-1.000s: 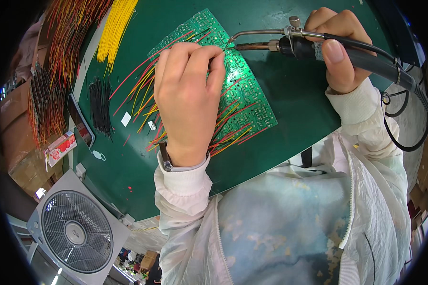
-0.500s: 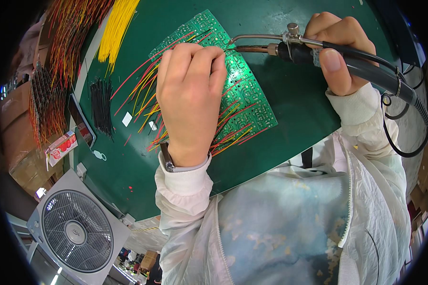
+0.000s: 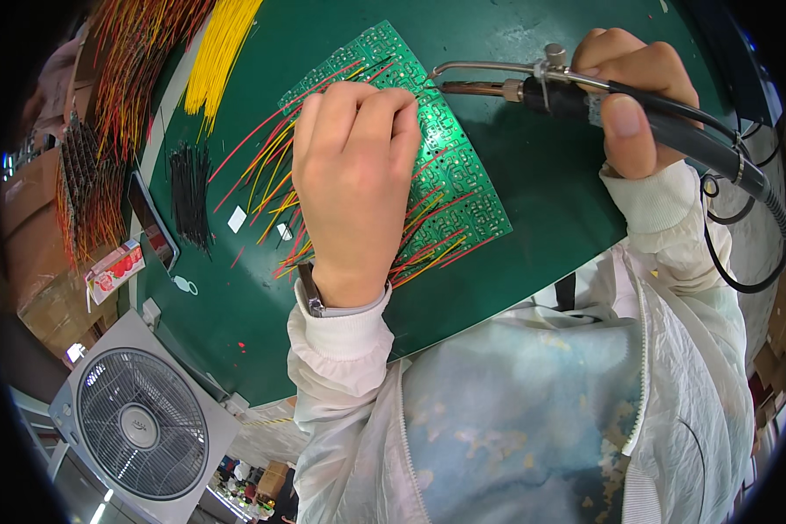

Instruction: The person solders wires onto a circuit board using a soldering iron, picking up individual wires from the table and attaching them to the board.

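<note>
A green circuit board (image 3: pixel 463 170) lies aslant on the bench, with red, yellow and black wires (image 3: pixel 262 166) running from it toward the left. Over its left part, my left hand (image 3: pixel 354 166) is closed in a pinch; its fingertips and whatever they hold are hidden from view. My right hand (image 3: pixel 642 100) grips a soldering iron (image 3: pixel 559 94) with a thin metal solder-feed tube (image 3: pixel 489 66) clamped along it. The iron's copper-coloured tip points left at the board's upper right edge, close to my left fingers. Whether it touches the board I cannot tell.
Bundles of yellow wires (image 3: pixel 221 61) and black wires (image 3: pixel 189 196) lie left on the green bench (image 3: pixel 271 349). Beside them are a phone (image 3: pixel 155 223) and a small red-white carton (image 3: pixel 115 271). Wired boards (image 3: pixel 87 192) hang farther left. A grey fan (image 3: pixel 140 428) stands lower left. The iron's cable (image 3: pixel 764 196) loops at right.
The soldering iron and its feed tube have drawn slightly right, toward the board's edge. My left hand keeps its pinch over the board. The whole view has shifted a little.
</note>
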The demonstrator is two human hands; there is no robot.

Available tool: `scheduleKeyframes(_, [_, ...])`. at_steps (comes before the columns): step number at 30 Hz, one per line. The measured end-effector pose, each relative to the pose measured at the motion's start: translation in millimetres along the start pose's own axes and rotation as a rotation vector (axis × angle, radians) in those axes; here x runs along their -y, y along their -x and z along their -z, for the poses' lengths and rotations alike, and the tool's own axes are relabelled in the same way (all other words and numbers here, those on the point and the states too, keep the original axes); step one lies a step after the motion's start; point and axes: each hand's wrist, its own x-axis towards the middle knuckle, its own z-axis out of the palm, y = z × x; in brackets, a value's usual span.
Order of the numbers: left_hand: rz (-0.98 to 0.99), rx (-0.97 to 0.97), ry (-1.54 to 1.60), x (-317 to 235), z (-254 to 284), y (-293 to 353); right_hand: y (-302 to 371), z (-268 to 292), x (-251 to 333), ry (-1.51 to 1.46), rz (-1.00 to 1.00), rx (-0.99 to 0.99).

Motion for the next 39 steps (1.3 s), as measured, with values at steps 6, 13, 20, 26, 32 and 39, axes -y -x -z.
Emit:
scheduleKeyframes(6, [-0.006, 0.032, -0.027, -2.2, 0.9, -2.6, 0.1, 10.1, -3.1, 0.039, 0.034, -0.091])
scheduleKeyframes(13, [0.054, 0.069, -0.065, -2.0, 4.1, -1.0, -3.6, 6.3, -4.2, 0.103, 0.009, -0.148])
scheduleKeyframes(20, [0.088, -0.01, -0.142, 4.3, 34.1, -13.0, -3.4, 8.5, -6.7, 0.129, 0.001, -0.15])
scheduleKeyframes(26, [0.539, 0.113, -0.277, 102.7, 113.0, 9.9, -5.9, 7.7, -3.0, 0.047, -0.059, -0.132])
scheduleKeyframes(32, [0.619, 0.131, -0.271, 129.3, 97.1, 39.5, -5.5, 5.5, -0.3, 0.114, -0.051, -0.103])
scheduleKeyframes(39, [0.594, 0.003, -0.224, 126.3, 104.9, 40.9, -5.9, 4.3, 0.9, 0.135, -0.055, -0.124])
